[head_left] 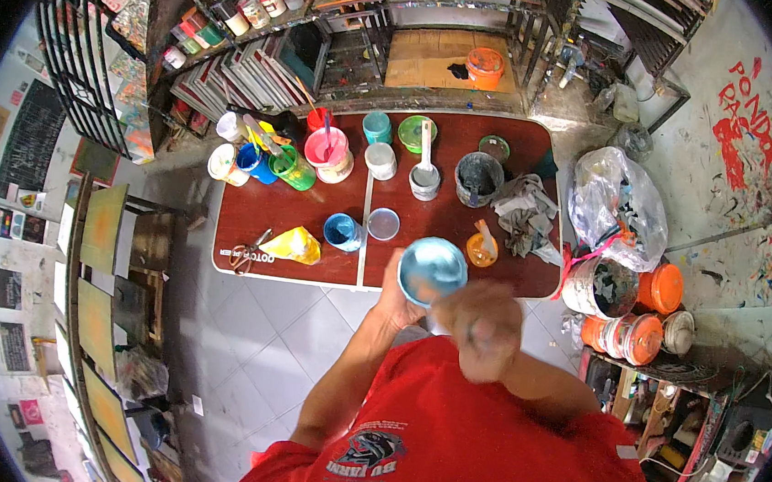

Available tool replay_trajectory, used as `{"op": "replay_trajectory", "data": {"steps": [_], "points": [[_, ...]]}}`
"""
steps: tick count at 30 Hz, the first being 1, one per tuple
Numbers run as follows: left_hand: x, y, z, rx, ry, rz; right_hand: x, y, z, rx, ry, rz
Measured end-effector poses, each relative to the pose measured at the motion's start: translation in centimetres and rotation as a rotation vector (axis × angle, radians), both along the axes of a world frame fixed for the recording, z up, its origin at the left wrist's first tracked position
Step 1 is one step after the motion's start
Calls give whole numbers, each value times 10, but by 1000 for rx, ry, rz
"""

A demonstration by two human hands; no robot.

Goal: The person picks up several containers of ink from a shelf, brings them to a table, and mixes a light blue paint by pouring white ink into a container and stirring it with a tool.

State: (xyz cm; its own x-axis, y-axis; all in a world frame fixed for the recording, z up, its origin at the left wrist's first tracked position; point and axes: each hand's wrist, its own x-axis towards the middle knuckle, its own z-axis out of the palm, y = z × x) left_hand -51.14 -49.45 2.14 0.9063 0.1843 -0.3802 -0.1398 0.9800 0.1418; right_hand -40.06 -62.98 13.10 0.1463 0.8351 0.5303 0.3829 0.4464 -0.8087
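Observation:
My left hand [395, 295] is wrapped around the side of a cup of light blue paint [444, 260], held at the table's near edge. Over the cup's near right rim, my right hand [481, 330] is blurred by motion and looks closed like a fist. Whatever it grips is smeared and cannot be made out; a blurred shape reaches into the paint. Just beyond the cup, on the red-brown table [306, 205], stand a tub of darker blue paint [343, 232], a clear round lid [384, 224] and a small orange pot [483, 248] with a pale spatula across it.
Paint pots line the table's far side, among them a pink tub [328, 151] and a dark grey bucket [479, 179]. A crumpled grey rag [530, 219] lies right; scissors [245, 256] and a yellow bag [294, 246] lie left. Buckets [600, 289] crowd the right floor.

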Motion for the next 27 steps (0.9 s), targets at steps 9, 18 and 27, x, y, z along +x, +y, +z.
{"op": "replay_trajectory", "data": {"steps": [9,18,27], "points": [[11,4,32,210,199,45,9,-3,-18,222,245,48],[3,7,15,261,230,-13,-23,5,-36,293,514,119],[9,9,15,260,252,71,-10,-2,-11,21,234,85]]}}
